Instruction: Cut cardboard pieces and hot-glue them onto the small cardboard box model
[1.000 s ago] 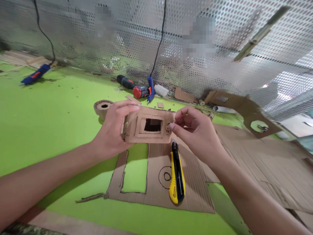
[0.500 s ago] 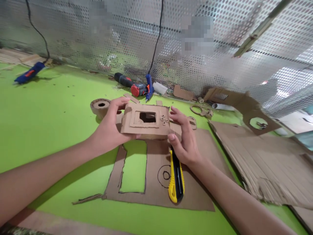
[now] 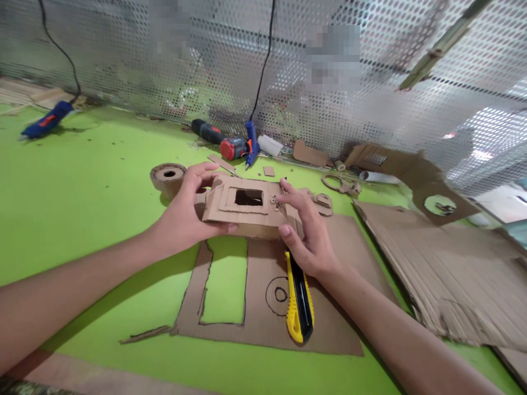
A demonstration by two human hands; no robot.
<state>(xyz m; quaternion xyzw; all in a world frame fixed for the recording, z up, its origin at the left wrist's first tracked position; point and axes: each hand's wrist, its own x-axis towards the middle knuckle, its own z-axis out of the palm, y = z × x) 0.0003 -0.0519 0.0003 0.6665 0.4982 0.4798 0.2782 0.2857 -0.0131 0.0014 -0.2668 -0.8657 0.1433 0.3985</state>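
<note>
Cardboard box [image 3: 247, 207] now tipped flatter, lowered just above cut sheet [image 3: 263, 285]; left hand [image 3: 185, 216] clamped on its left end, as before; right hand [image 3: 307, 230], a second ago pinching at small knob, now wrapped round right end; box knife [image 3: 300, 299] lies untouched beneath; grip looks steadier for two-handed work

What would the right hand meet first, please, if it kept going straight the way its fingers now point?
The right hand already touches the cardboard box; its fingers point up-left across the box top, so probably the left hand beyond, though depth is unclear.
</note>
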